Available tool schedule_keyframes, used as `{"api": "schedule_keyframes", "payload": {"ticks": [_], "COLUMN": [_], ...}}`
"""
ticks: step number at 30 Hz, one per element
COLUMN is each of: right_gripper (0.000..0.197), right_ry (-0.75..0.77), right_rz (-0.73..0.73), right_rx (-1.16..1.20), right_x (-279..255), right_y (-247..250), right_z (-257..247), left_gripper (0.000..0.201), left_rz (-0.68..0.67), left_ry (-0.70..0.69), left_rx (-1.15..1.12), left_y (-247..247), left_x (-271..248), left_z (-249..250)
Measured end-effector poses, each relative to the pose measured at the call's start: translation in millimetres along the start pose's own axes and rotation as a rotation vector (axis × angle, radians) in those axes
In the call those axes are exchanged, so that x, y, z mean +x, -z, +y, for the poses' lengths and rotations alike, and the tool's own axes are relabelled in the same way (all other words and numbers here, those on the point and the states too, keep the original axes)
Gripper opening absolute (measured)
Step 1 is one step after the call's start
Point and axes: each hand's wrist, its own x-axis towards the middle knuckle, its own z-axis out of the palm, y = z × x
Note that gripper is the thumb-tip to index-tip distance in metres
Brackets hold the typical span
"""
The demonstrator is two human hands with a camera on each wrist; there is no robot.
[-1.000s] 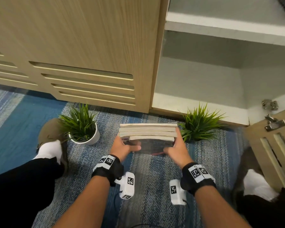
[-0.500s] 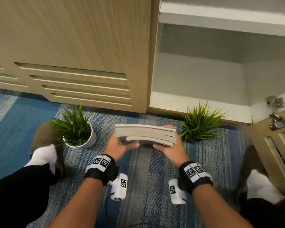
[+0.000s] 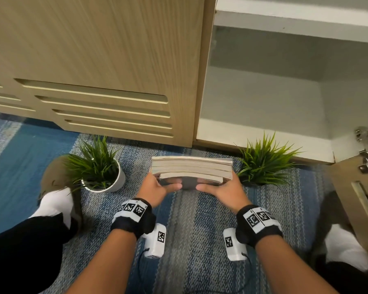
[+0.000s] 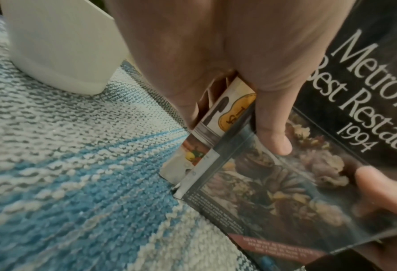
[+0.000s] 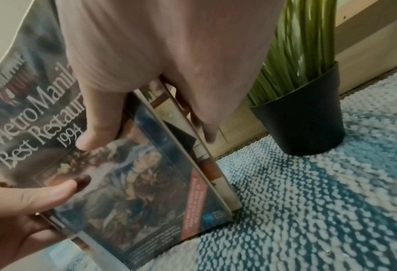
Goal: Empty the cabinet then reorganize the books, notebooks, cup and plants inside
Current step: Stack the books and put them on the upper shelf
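Observation:
A stack of several books (image 3: 191, 167) stands on edge on the blue striped carpet, page edges up, between two potted plants. My left hand (image 3: 164, 181) grips its left end and my right hand (image 3: 216, 182) its right end, both thumbs on the dark front cover (image 4: 285, 183), which reads "Best Restaurants 1994". The fingers are behind the stack. The stack (image 5: 146, 183) has its lower corner at the carpet. A plant in a white pot (image 3: 113, 183) stands to the left, a plant in a black pot (image 5: 304, 117) to the right. The open cabinet compartment (image 3: 263, 115) beyond holds nothing visible.
The cabinet's open door (image 3: 361, 198) with hinges stands at the right. A closed slatted door (image 3: 98, 98) is to the left. My feet in white socks and brown slippers (image 3: 55, 187) flank the carpet area. An upper white shelf (image 3: 295, 20) shows at the top.
Both hands keep their grip on the stack, which stays between the two plants. The stack has tilted slightly, and the head view has shifted a little.

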Motion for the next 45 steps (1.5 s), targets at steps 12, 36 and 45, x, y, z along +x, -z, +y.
{"api": "schedule_keyframes", "payload": {"ticks": [12, 36, 45], "right_gripper": [0.054, 0.050, 0.092], "right_ry": [-0.008, 0.021, 0.176], "right_rz": [0.048, -0.018, -0.070], "right_rx": [0.050, 0.310, 0.350], "right_x": [1.0, -133.4, -177.2], "right_y": [-4.3, 21.8, 57.9], "right_z": [-0.8, -135.4, -188.9], "left_gripper": [0.036, 0.063, 0.053], "left_rz": [0.045, -0.123, -0.134], "left_ry": [-0.047, -0.132, -0.239], "left_rx": [0.039, -0.246, -0.347], "left_y": [-1.8, 5.5, -11.8], "left_x": [0.8, -134.7, -153.1], "left_z": [-3.4, 139.0, 233.0]}}
